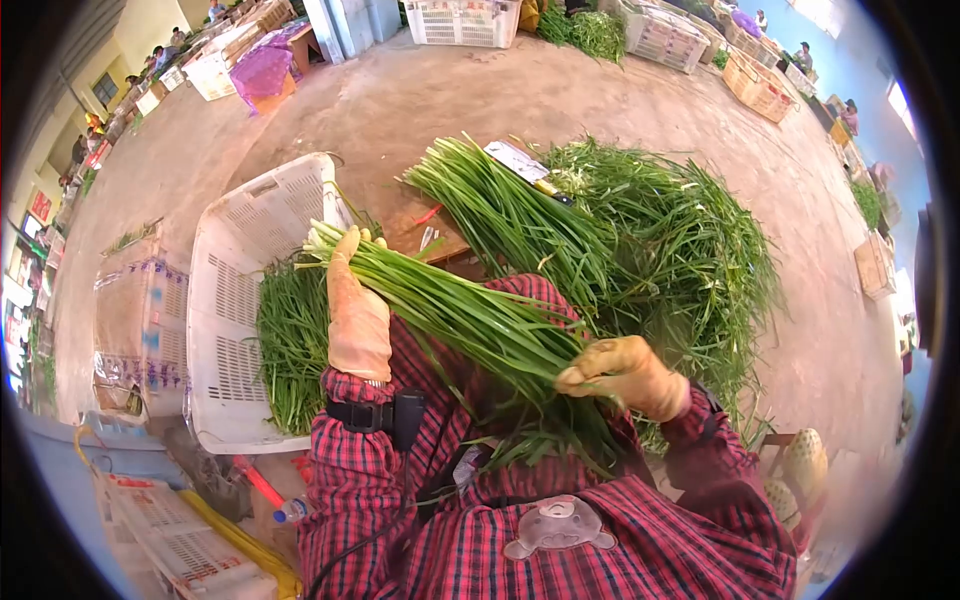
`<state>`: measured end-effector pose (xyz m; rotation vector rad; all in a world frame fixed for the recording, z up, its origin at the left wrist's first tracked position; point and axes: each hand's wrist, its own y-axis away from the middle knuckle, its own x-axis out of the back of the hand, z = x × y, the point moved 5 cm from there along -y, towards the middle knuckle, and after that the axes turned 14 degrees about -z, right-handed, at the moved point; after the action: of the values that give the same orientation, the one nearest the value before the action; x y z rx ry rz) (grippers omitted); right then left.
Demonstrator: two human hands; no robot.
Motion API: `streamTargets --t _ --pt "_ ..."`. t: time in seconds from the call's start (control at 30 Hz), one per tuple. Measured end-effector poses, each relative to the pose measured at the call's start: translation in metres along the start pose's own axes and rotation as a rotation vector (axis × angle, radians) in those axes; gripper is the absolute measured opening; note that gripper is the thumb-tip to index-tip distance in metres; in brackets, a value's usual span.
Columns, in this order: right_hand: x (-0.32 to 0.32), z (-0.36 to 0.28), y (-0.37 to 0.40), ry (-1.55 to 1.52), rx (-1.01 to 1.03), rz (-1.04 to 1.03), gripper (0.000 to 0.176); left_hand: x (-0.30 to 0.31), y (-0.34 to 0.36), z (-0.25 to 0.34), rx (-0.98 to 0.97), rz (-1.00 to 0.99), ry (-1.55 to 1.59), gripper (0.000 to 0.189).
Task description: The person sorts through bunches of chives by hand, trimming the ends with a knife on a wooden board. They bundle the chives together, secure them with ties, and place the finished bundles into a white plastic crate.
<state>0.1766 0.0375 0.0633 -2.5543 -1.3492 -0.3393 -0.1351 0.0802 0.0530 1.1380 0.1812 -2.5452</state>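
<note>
A long bunch of green chives (pixel 455 300) lies slanted across my lap, its pale ends up and to the left. My gloved left hand (pixel 358 310) is wrapped round it just below those pale ends. At the leafy end, my gloved right hand (pixel 625 378) is closed with fingertips pinched on some leaf tips. Loose leaves hang over my plaid clothing beneath. Beyond the bunch rests a neat stack of chives (pixel 510 215), with a knife (pixel 525 165), broad-bladed and dark-handled, on top. To its right spreads a big tangled heap of chives (pixel 690 255).
Left of me stands a white plastic crate (pixel 222 330) partly filled with chives. A wrapped carton (pixel 140 310) is farther left. Lower left are a flattened crate (pixel 180 530) and a bottle (pixel 292 511). More crates (pixel 465 22) and seated people line the hall.
</note>
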Motion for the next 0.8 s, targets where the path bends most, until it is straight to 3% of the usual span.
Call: streamTargets --t 0.07,0.1,0.17,0.23,0.27,0.3,0.33,0.4,0.47,0.53,0.6,0.7,0.8 --pt "0.007 0.018 0.033 -0.43 -0.306 0.079 0.018 0.017 -0.011 -0.006 0.028 -0.002 -0.004 0.031" --pt "0.018 0.011 0.044 -0.41 -0.218 0.05 0.021 0.022 -0.013 -0.008 0.036 0.006 0.007 0.031" --pt "0.051 0.007 0.077 -0.082 -0.219 0.076 0.014 0.032 -0.018 -0.012 0.023 0.0 0.019 0.031" --pt "0.088 0.017 0.112 -0.335 -0.142 0.352 0.008 0.027 -0.009 -0.009 -0.022 -0.042 -0.015 0.031" --pt "0.111 0.042 0.138 -0.542 0.027 0.493 0.014 0.024 -0.006 -0.006 -0.062 -0.083 -0.049 0.032" --pt "0.13 0.038 0.138 -0.315 -0.234 0.508 0.019 0.026 -0.009 -0.007 -0.028 -0.046 -0.062 0.033" --pt "0.132 0.039 0.139 -0.035 -0.485 0.713 0.018 0.026 -0.008 -0.006 -0.034 -0.046 -0.06 0.033" --pt "0.123 0.019 0.106 1.065 -0.481 0.688 0.021 0.009 0.002 -0.004 -0.027 -0.064 -0.071 0.035" --pt "0.098 0.003 0.053 0.538 -0.191 0.6 0.025 -0.001 0.006 -0.005 -0.003 -0.045 -0.093 0.036" --pt "0.058 -0.025 -0.009 0.43 -0.009 0.3 0.026 -0.013 0.011 -0.007 -0.007 -0.059 -0.064 0.037" --pt "0.016 -0.064 -0.062 0.358 0.161 0.134 0.022 -0.022 0.012 -0.006 0.002 -0.061 -0.1 0.039" --pt "-0.017 -0.055 -0.117 0.399 0.26 0.08 0.019 -0.032 0.021 -0.003 0.009 -0.12 -0.109 0.045" --pt "-0.024 -0.039 -0.139 0.551 0.137 0.088 0.021 -0.031 0.026 0.001 -0.047 -0.259 -0.052 0.05"
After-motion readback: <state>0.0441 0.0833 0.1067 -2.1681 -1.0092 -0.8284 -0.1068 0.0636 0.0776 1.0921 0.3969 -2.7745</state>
